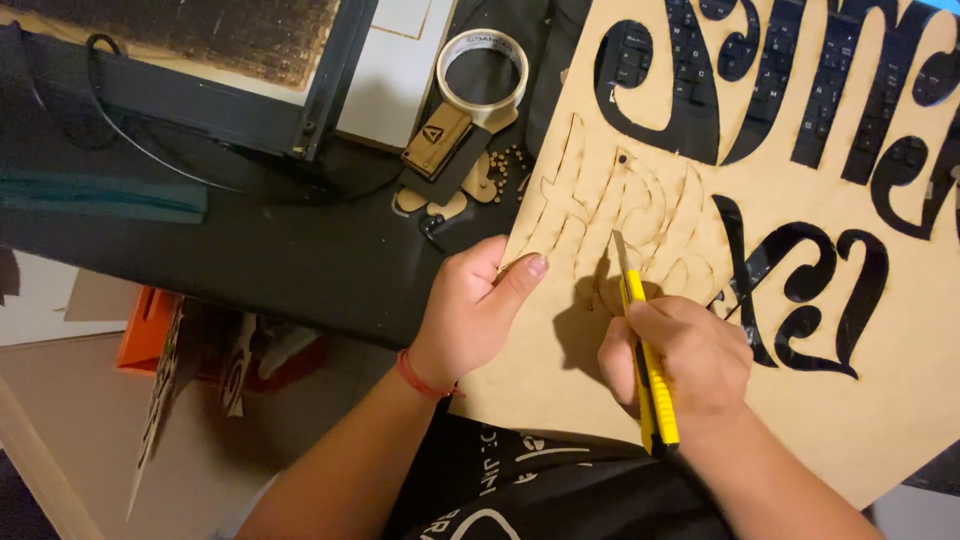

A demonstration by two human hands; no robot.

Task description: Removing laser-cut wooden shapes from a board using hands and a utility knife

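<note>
Head view: cluttered black desk [300,260]

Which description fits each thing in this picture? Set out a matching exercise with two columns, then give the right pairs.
1. utility knife
2. tape roll
3. wooden board
4. left hand

A. grips the board's left edge
B. yellow, held in the right hand
C. lies flat on the dark desk
D. tan, with cut-out shapes

Pairs: 1-B, 2-C, 3-D, 4-A
</note>
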